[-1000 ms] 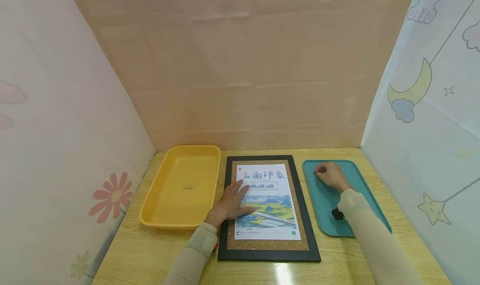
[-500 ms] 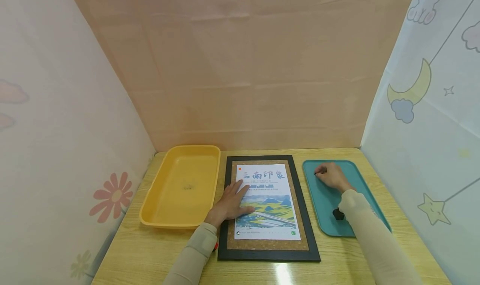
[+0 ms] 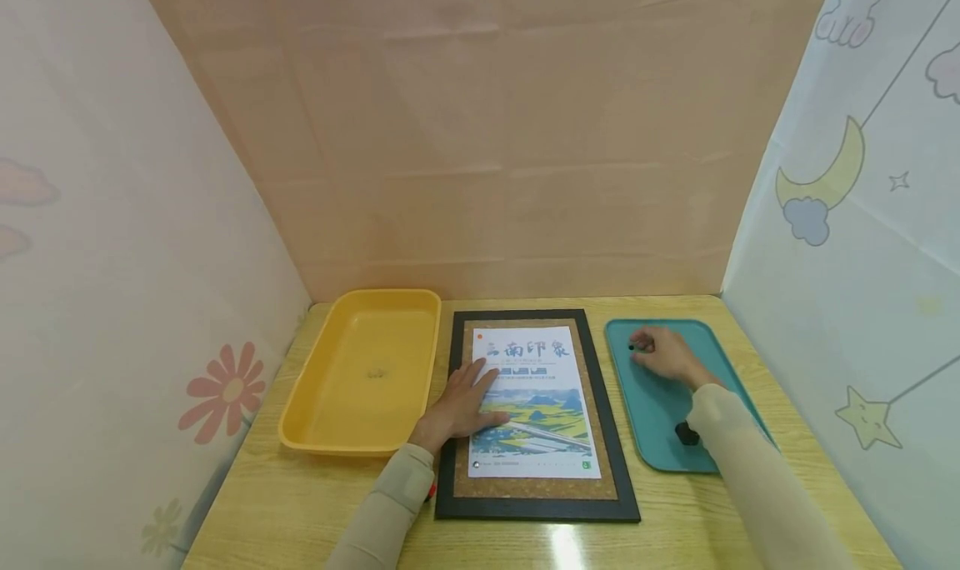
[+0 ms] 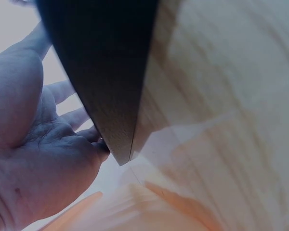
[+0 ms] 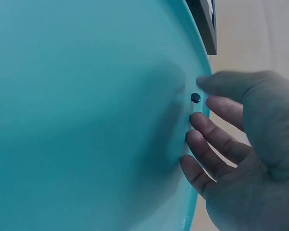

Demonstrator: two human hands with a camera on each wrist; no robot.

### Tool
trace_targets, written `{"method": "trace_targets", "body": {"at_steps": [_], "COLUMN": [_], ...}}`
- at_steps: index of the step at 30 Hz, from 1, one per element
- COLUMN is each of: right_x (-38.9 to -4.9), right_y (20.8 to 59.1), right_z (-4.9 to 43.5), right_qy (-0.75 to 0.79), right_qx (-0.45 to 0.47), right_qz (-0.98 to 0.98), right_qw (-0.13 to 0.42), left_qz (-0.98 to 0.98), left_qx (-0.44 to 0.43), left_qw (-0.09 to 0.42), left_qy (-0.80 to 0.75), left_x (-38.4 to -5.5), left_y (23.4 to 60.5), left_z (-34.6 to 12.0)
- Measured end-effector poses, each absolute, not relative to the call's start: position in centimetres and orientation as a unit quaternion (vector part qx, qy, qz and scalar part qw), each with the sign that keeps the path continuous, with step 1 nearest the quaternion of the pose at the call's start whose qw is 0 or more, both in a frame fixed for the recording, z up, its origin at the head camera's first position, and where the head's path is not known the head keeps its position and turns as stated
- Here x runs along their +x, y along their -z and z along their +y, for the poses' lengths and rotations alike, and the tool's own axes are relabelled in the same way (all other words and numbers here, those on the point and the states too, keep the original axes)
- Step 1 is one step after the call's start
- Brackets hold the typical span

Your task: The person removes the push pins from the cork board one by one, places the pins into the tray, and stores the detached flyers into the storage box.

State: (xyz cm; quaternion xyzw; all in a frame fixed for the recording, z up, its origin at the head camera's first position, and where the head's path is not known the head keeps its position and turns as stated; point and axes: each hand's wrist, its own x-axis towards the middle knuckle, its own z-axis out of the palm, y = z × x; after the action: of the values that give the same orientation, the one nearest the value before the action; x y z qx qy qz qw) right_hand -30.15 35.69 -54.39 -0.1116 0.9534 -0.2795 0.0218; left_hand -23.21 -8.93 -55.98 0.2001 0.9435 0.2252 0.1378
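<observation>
Head view: well to the left of the left hand [image 3: 459,410], a pale wall sheet [image 3: 112,120] with a pink flower [image 3: 231,391] is seen. Nearer, just beside this hand at its left, a yellow tray [image 3: 348,412] is placed on the wooden table [image 3: 487,549]. Behind the left sleeve [image 3: 382,512], a small red thing [image 3: 431,492] is mostly hidden. The left hand is laid with spread fingers on the left part of a printed paper [image 3: 536,407]; its grip is released and nothing is grasped. Under hand and paper, a cork board [image 3: 536,488] with black frame [image 3: 540,510] is seen. To the right of the board, a teal tray [image 3: 652,412] is reached over by the right hand [image 3: 667,357]. In the right wrist view, a small black piece [image 5: 196,97] is found near the tray's rim, between thumb and forefinger; these are kept apart, so this grip is also released. Whether the piece is touched cannot be told. Near the right sleeve [image 3: 757,478], a black block [image 3: 686,433] is seen.
</observation>
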Motion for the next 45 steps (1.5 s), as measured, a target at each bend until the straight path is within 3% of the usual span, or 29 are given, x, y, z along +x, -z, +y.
{"method": "trace_targets", "body": {"at_steps": [10,45], "right_x": [-28.2,-19.2], "right_y": [53.0,50.8], "right_z": [35.0,28.8], "right_qy": [0.271,0.313], "right_qx": [-0.129,-0.250], "right_qz": [0.953,0.916], "right_qw": [0.039,0.001], "left_qz": [0.944,0.944], "left_qx": [0.197,0.193], "left_qw": [0.135,0.143], "left_qy": [-0.228,-0.225], "left_x": [-23.9,-23.0], "left_y": [57.4,55.2], "left_z": [-9.1,-8.9]}}
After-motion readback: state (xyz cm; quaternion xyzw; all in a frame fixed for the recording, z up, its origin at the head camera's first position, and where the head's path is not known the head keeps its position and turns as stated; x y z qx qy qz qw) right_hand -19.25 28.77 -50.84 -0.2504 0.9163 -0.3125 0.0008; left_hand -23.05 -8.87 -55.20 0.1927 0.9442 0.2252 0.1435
